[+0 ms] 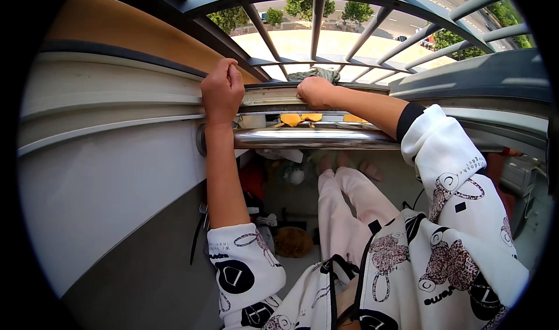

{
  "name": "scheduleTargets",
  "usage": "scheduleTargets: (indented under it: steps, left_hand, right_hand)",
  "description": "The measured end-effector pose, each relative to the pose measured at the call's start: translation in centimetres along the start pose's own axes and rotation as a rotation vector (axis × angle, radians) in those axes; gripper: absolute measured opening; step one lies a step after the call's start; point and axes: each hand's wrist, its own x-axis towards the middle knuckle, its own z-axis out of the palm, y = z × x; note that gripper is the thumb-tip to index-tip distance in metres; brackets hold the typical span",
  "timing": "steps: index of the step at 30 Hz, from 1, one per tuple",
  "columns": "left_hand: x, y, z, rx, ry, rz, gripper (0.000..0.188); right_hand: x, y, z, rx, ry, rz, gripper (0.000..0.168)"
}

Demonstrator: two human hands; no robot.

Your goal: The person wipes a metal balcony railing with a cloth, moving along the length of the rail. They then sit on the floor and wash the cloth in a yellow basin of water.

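My left hand (222,90) is curled into a fist at the left end of the window sill track (268,96), against the pale window frame (113,83); whether it grips anything cannot be seen. My right hand (316,93) has its fingers curled down at the track, and what lies under them is hidden. Just behind the right hand, a greyish-green bundle of cloth or cord (316,73) rests by the foot of the metal bars. Below both hands a polished metal rail (305,138) runs across, passing behind my left forearm.
Grey metal window bars (318,29) curve outward above a street with trees. Yellow pieces (291,119) lie between the track and the rail. A white panel (109,177) stands at the left. On the floor are a brown round object (292,242) and a red item (252,179).
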Motion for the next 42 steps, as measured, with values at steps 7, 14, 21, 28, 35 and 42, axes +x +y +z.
scheduleTargets:
  steps: [7, 14, 21, 28, 35, 42]
  left_hand:
    - [0.1, 0.3, -0.2, 0.051, 0.071, 0.093, 0.009]
    - [0.4, 0.4, 0.2, 0.041, 0.014, 0.023, 0.009]
    - [-0.1, -0.3, -0.1, 0.067, 0.008, 0.030, 0.012]
    - [0.4, -0.2, 0.2, 0.090, -0.003, 0.034, 0.013]
    - [0.2, 0.5, 0.1, 0.042, 0.004, 0.002, 0.010]
    - [0.2, 1.2, -0.1, 0.057, -0.006, 0.018, 0.010]
  right_hand:
    - [2.0, -0.3, -1.0, 0.278, 0.251, -0.134, 0.017]
    - [8.9, -3.5, 3.8, -0.371, 0.534, -0.685, 0.018]
    - [8.2, -5.5, 2.2, -0.199, 0.545, -0.553, 0.020]
    - [8.0, -5.4, 0.3, 0.190, 0.578, -0.509, 0.021]
    - [9.0, -4.9, 3.4, -0.205, 0.703, -0.627, 0.013]
    - [9.2, -5.0, 2.0, -0.352, 0.804, -0.719, 0.013]
